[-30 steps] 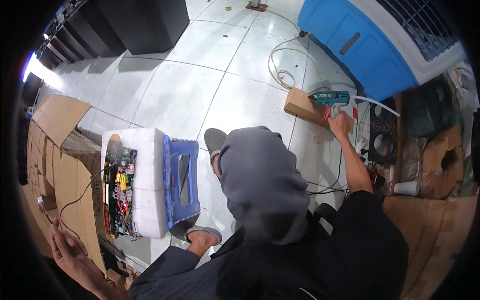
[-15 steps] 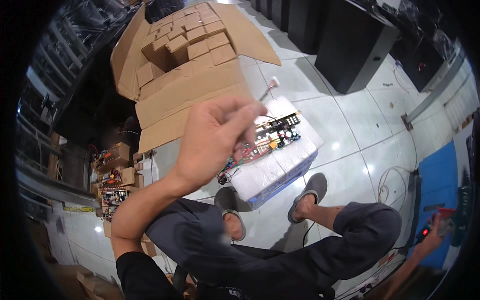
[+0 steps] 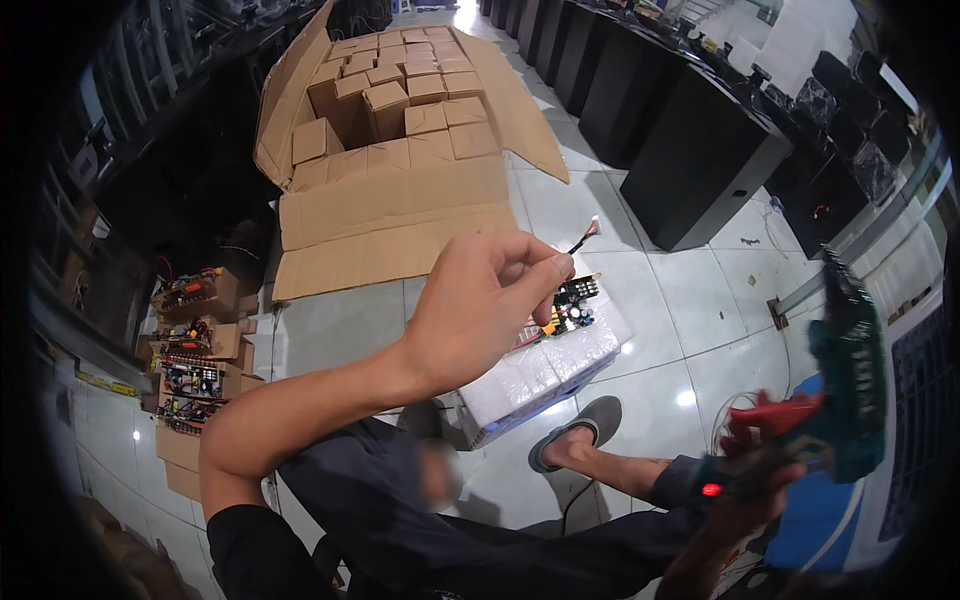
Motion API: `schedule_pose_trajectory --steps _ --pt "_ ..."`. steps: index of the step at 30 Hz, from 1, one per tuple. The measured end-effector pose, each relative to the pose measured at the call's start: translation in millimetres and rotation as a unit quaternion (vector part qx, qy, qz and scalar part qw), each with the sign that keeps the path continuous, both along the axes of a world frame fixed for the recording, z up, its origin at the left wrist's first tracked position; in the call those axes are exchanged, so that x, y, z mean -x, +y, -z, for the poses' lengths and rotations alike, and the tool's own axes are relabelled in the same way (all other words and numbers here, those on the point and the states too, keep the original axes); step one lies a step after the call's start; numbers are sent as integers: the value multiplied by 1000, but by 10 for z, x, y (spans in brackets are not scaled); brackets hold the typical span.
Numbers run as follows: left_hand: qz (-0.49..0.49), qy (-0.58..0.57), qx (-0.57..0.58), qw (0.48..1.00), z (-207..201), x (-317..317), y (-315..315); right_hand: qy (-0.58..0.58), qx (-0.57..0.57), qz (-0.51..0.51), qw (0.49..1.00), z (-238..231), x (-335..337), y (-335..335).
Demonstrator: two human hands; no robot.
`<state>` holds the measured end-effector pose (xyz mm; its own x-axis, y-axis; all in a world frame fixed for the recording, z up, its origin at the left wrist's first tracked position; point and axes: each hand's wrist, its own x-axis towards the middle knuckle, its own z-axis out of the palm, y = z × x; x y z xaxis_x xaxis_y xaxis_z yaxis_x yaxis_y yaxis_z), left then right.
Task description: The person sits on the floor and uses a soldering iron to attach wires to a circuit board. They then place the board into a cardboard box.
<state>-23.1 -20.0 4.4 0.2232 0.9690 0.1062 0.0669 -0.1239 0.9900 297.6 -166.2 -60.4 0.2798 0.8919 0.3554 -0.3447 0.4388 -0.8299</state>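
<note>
My left hand point(image 3: 480, 305) is closed in a pinch on a short cable point(image 3: 582, 238), whose white plug points up and away. Below it lies a circuit board point(image 3: 572, 312) with coloured wires, partly hidden by that hand. The board rests on a white foam block point(image 3: 545, 368) wrapped in clear film. At the right, my right hand point(image 3: 760, 497) grips a dark teal glue gun point(image 3: 850, 400) with a red trigger and a glowing red light. The glue gun is raised, its nozzle end upward, and slightly blurred.
An opened cardboard carton point(image 3: 395, 235) full of small brown boxes stands ahead. Tall black cabinets point(image 3: 690, 160) line the right side. More circuit boards point(image 3: 190, 378) sit on boxes at left. A blue surface point(image 3: 815, 520) lies at lower right, and a cable crosses the floor near my feet.
My right hand has brought the glue gun inward from the right edge and raised it. My left hand, holding the cable, appears further right in the picture. The view has tilted up.
</note>
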Motion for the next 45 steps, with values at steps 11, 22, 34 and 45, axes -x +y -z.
schedule_pose_trajectory --steps 11,22,34,45 --pt "-2 -2 4 1000 19 23 -44 -124 72 -107 984 188 850 351" --pt "12 32 -14 999 57 -20 -54 -308 -44 -26 950 127 1019 470" --pt "30 22 -16 999 97 -39 -75 -335 -55 -30 940 221 988 452" --pt "35 22 -24 999 91 -35 -81 -243 -23 -18 970 167 1072 435"
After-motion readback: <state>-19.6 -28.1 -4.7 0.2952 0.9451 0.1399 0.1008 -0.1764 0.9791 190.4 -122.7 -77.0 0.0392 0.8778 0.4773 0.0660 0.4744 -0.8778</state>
